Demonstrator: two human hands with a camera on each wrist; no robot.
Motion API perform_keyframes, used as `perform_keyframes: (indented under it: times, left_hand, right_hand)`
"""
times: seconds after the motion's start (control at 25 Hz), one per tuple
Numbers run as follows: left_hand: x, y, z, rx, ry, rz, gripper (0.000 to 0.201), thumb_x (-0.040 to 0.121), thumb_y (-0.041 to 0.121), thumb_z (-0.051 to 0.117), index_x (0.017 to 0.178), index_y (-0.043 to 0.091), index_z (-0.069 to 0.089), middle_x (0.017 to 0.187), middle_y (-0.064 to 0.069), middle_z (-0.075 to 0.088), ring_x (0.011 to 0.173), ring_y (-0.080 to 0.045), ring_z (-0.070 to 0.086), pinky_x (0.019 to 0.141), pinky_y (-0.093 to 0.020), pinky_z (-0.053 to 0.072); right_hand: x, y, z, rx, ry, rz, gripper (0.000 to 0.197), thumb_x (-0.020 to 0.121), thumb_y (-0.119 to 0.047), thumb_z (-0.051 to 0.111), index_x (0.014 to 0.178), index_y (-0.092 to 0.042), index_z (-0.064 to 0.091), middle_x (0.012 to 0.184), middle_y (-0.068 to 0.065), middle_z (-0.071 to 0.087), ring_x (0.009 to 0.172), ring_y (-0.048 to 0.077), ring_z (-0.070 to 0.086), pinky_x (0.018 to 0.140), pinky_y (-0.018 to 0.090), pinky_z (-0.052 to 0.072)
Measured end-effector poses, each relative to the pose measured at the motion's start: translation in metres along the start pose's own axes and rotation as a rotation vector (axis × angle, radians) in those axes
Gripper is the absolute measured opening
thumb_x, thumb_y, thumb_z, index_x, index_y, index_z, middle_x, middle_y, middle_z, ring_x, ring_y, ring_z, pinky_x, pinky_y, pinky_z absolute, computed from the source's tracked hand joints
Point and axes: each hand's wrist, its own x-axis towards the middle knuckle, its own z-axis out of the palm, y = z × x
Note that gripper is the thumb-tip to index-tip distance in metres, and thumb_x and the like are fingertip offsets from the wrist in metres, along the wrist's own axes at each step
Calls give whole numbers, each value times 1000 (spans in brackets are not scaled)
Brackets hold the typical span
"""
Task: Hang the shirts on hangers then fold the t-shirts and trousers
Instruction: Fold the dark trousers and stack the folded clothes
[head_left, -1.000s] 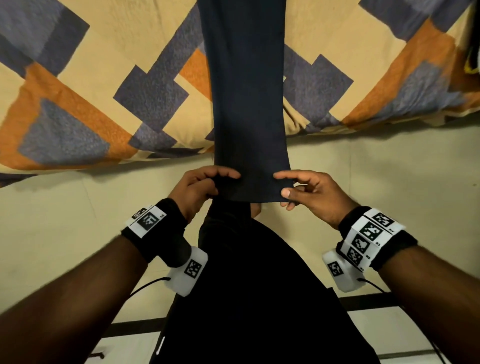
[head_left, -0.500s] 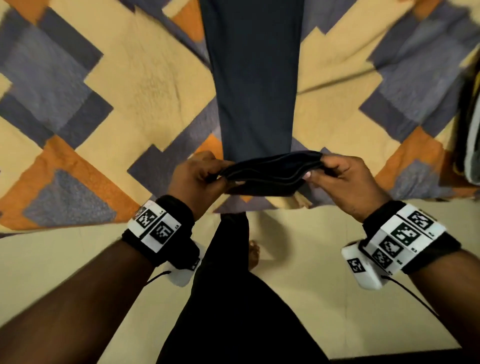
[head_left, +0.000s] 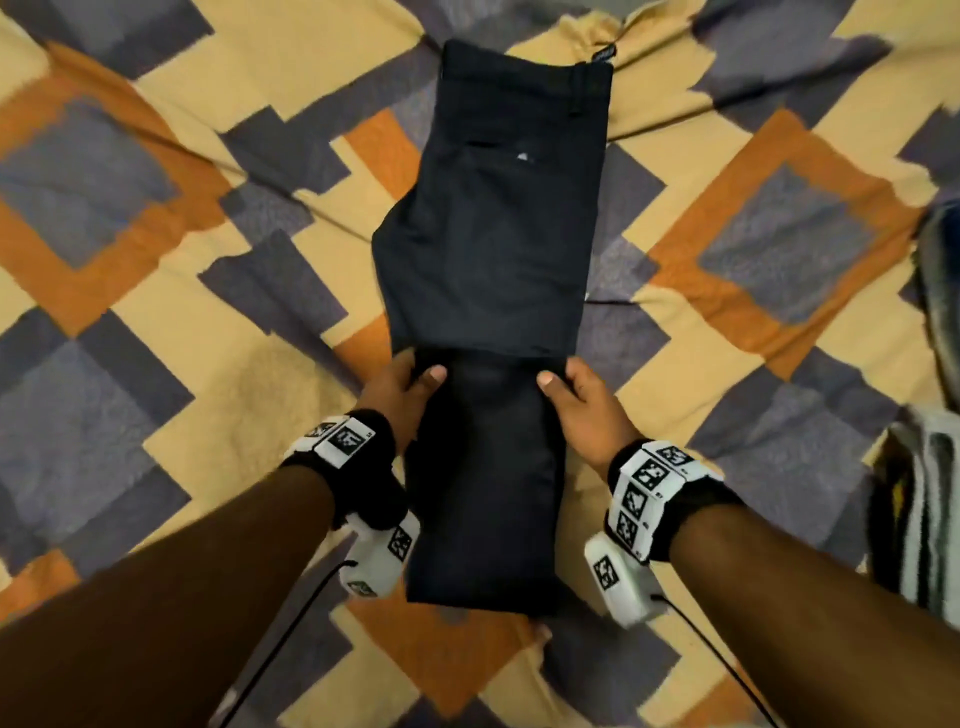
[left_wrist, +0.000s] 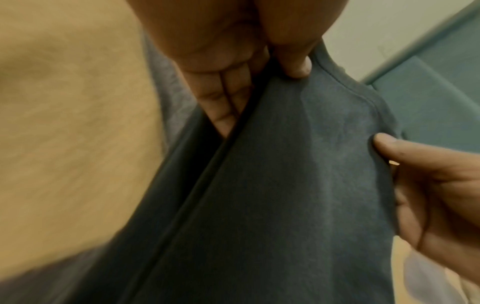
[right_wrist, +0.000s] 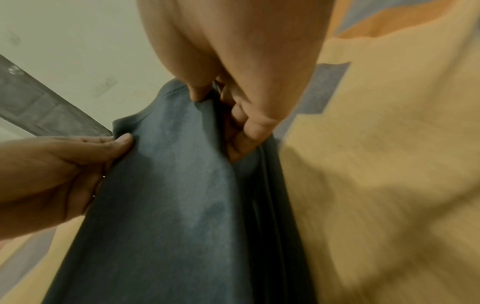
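Both hands, left hand (head_left: 402, 387) and right hand (head_left: 582, 397), are pinching the trousers (head_left: 493, 249) hem corners, carrying them toward 12 o'clock over the bed (head_left: 156, 260) to halve the length evenly.

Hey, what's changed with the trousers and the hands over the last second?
The trousers' leg ends, hanging over the bed edge a second ago, have been lifted and carried forward, so the legs now lie doubled over the lower part of the garment on the patterned bedspread. The left hand and right hand moved forward with them. Unchanged: both hands still pinch the hem corners.
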Motion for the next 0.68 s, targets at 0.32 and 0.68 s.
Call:
perform_keyframes:
  times: [0.32,0.68]
  left_hand:
    - [42,54,-12,-82,232,-82,31,89,40,60,106,28,37,90,4,54,74,-17,57,69,-35,52]
    - [-138,-59,31,54,29,-340,46,80,9,73,113,29,47,99,13,59,88,0,56,68,-3,39]
  right_hand:
    - [73,-70,-24,177,-47,307,12,98,-30,52,87,-26,51,86,1,58,68,16,58,65,31,49]
    - [-102,71,-8,-46,-321,409,64,79,-20,78,135,-12,50,131,3,60,124,17,52,104,39,45]
